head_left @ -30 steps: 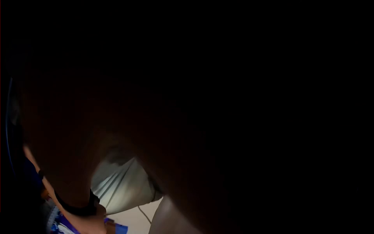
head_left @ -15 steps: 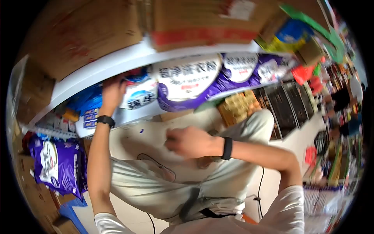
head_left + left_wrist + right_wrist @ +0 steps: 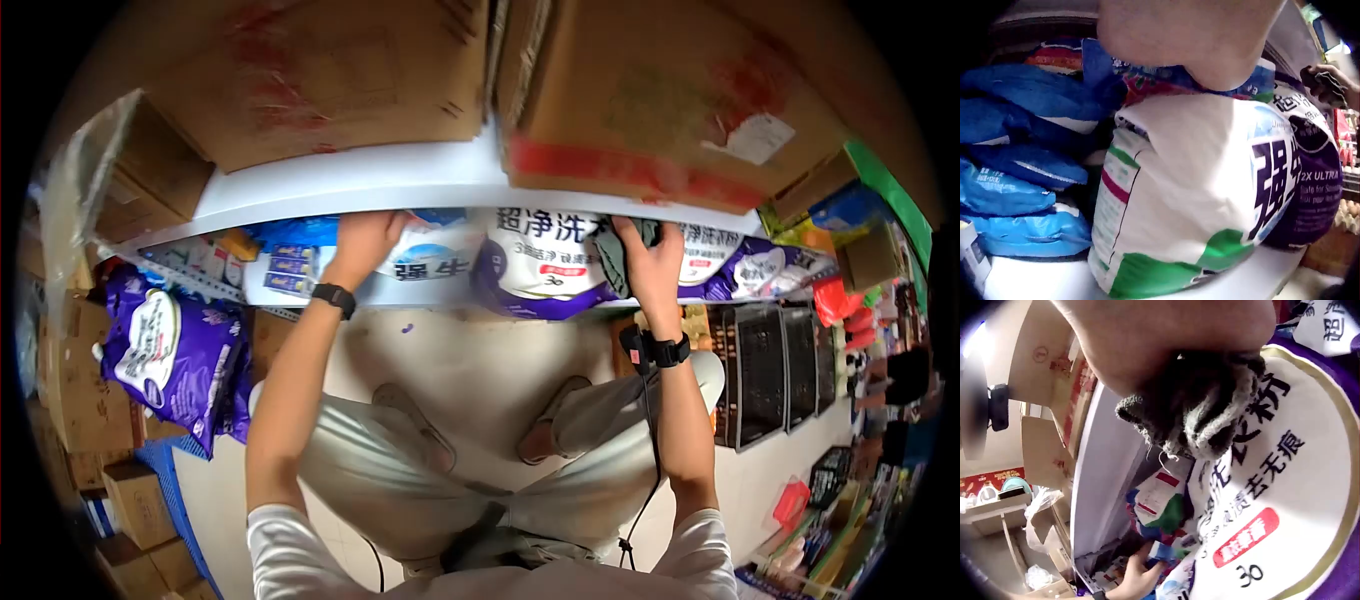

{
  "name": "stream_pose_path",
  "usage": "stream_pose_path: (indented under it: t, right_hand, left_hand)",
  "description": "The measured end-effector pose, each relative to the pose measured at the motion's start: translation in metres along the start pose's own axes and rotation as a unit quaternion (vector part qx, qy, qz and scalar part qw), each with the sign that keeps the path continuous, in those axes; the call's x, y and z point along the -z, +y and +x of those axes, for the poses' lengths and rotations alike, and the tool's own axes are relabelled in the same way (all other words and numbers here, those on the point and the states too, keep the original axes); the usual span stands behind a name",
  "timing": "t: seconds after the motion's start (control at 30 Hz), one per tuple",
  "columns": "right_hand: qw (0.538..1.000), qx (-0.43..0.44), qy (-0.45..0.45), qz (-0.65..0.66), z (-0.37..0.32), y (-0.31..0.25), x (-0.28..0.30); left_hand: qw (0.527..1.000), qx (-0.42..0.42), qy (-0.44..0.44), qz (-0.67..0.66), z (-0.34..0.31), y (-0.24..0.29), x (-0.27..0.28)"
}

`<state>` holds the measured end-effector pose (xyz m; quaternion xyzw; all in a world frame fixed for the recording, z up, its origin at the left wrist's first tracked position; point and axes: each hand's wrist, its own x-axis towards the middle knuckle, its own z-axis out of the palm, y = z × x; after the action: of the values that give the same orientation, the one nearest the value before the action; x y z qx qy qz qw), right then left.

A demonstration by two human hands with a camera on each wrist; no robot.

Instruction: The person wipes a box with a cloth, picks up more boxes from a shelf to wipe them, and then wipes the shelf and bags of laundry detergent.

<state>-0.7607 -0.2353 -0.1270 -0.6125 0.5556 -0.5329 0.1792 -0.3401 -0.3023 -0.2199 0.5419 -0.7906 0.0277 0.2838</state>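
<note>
My left hand (image 3: 366, 245) grips the top of a white washing powder bag (image 3: 430, 262) with blue and green print. Its fingertips are hidden behind the bag top in the left wrist view, where the bag (image 3: 1179, 181) slumps on the shelf. A dark grey-green cloth (image 3: 612, 256) is bunched in my right hand (image 3: 655, 262), held against the front of a large purple-and-white washing powder bag (image 3: 540, 262). In the right wrist view the cloth (image 3: 1204, 412) shows frayed, fluffy edges and overlaps the bag's printing.
Blue packets (image 3: 1016, 169) are stacked left of the white bag. Large cardboard boxes (image 3: 350, 90) stand on the white shelf board (image 3: 350, 180) above. Another purple bag (image 3: 175, 350) is at the left, and black crates (image 3: 755, 370) stand at the right. A cable (image 3: 650, 470) hangs from the right wrist.
The head view was mostly dark, then cleared. My right hand has risen from above the floor to the large purple bag. My left hand stays at the white bag's top.
</note>
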Motion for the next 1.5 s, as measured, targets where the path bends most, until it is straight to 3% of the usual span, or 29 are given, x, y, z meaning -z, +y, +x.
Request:
stream_pose_path:
  t: [0.03,0.07,0.1,0.13,0.17,0.3,0.33,0.37,0.57,0.63,0.7,0.77,1.03,1.13,1.27,1.37,1.4,1.5]
  right_hand:
    - [1.000,0.007,0.005,0.008,0.003,0.009,-0.004]
    - [0.999,0.036,0.016,-0.002,0.004,0.027,-0.011]
    - [0.996,0.079,0.025,-0.019,0.005,0.025,-0.015]
    - [0.987,0.137,0.028,-0.077,-0.001,0.021,-0.017]
    - [0.971,0.193,0.036,-0.140,0.002,0.018,-0.020]
    - [0.977,0.161,0.030,-0.137,-0.002,0.016,-0.023]
    - [0.979,0.152,0.029,-0.132,-0.005,0.012,-0.024]
    - [0.981,0.143,0.030,-0.129,-0.006,0.007,-0.024]
    - [0.952,0.242,0.016,-0.186,-0.020,0.024,-0.014]
    - [0.959,0.218,0.011,-0.182,-0.024,0.016,-0.009]
    - [0.972,0.185,0.006,-0.147,-0.026,0.004,-0.001]
    - [0.992,0.092,0.048,-0.076,-0.026,-0.010,0.006]
    - [0.994,0.078,0.049,-0.053,-0.028,-0.002,0.033]
    - [0.989,0.121,0.045,-0.067,-0.031,-0.001,0.032]
    - [0.991,0.102,0.032,-0.076,-0.031,-0.004,0.023]
    - [0.991,0.097,0.030,-0.082,-0.033,-0.004,0.023]
    - [0.992,0.096,0.032,-0.081,-0.033,-0.009,0.025]
    - [0.983,0.130,0.062,-0.117,-0.030,-0.004,0.029]
  left_hand:
    - [0.999,0.006,-0.028,-0.016,-0.004,0.003,0.002]
    - [0.998,0.000,-0.001,0.064,-0.012,-0.019,-0.025]
    - [0.998,-0.027,0.033,0.051,-0.010,-0.019,-0.024]
    - [0.999,-0.001,-0.009,0.034,-0.009,-0.009,-0.012]
    - [0.997,-0.040,0.058,0.036,-0.007,-0.015,-0.022]
    - [1.000,0.006,-0.012,0.012,-0.006,-0.003,-0.004]
    - [0.998,-0.044,0.037,0.015,-0.005,-0.014,-0.017]
    - [0.998,-0.042,0.037,0.014,-0.006,-0.017,-0.019]
    - [0.998,-0.048,0.038,0.015,-0.002,-0.013,-0.015]
    - [0.996,-0.057,0.057,0.022,-0.002,-0.010,-0.012]
    - [1.000,-0.016,-0.003,0.001,-0.002,-0.006,-0.005]
    - [0.999,-0.013,0.010,0.044,0.003,0.016,0.014]
    - [0.998,-0.042,0.019,0.031,0.010,0.014,0.017]
    - [0.998,-0.025,-0.013,0.048,0.008,0.023,0.022]
    - [0.997,-0.048,0.020,0.065,0.009,0.024,0.022]
    - [0.995,-0.046,-0.027,0.085,0.011,0.037,0.041]
    - [0.986,-0.029,-0.108,0.123,0.016,0.052,0.058]
    - [0.977,-0.146,0.020,0.156,0.019,0.102,0.078]
